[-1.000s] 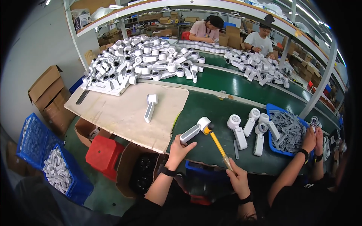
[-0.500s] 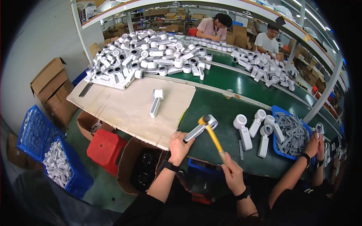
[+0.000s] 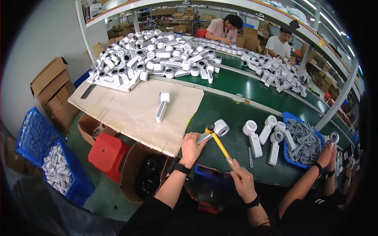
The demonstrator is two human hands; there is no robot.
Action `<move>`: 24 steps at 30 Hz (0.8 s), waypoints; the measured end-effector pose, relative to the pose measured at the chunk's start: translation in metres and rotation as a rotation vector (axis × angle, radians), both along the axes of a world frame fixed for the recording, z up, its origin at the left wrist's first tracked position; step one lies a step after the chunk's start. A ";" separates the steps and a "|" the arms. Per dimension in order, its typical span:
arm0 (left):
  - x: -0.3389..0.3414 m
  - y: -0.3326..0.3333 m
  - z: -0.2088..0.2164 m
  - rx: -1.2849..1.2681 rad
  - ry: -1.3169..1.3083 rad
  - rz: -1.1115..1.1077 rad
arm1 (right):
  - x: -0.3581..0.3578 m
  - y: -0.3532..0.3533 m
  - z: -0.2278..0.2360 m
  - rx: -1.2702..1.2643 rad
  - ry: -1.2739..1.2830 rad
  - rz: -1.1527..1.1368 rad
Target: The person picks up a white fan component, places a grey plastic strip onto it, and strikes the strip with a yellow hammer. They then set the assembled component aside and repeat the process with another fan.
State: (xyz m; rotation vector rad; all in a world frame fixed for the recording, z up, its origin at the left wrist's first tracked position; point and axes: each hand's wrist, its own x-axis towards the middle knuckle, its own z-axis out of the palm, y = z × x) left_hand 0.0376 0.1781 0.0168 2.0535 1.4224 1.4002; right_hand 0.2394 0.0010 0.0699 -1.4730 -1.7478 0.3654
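Observation:
My left hand [image 3: 191,149] is closed round the handle of a white round-headed handheld device [image 3: 221,128], which lies on the green work surface. My right hand [image 3: 243,183] grips a mallet [image 3: 221,147] by the end of its yellow shaft. The mallet's orange and black head is over the device's handle, just past my left fingers; whether it touches cannot be told. Another white device [image 3: 162,107] rests on the beige board [image 3: 118,106]. Several more white devices [image 3: 253,138] stand or lean to the right, beside a thin grey strip [image 3: 251,157].
A large heap of white devices [image 3: 157,59] fills the back left. At right, a blue basket [image 3: 286,151] holds grey strips, near a co-worker's hands [image 3: 327,155]. Two people sit across the green conveyor [image 3: 236,80]. A red stool [image 3: 108,155] and a cardboard box [image 3: 128,177] stand below.
My left hand has shifted slightly up and right, covering more of the handle. The mallet head has moved slightly left and down along the device, from its head end onto the handle.

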 end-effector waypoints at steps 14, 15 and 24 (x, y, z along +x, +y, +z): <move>0.002 0.001 -0.003 -0.018 -0.065 -0.081 | 0.005 0.003 0.015 -0.070 -0.058 -0.014; 0.002 0.001 -0.003 -0.010 -0.067 -0.077 | 0.003 0.003 0.011 -0.017 0.008 -0.021; -0.011 -0.012 -0.005 0.042 0.036 0.021 | 0.000 0.000 0.002 0.088 0.102 0.018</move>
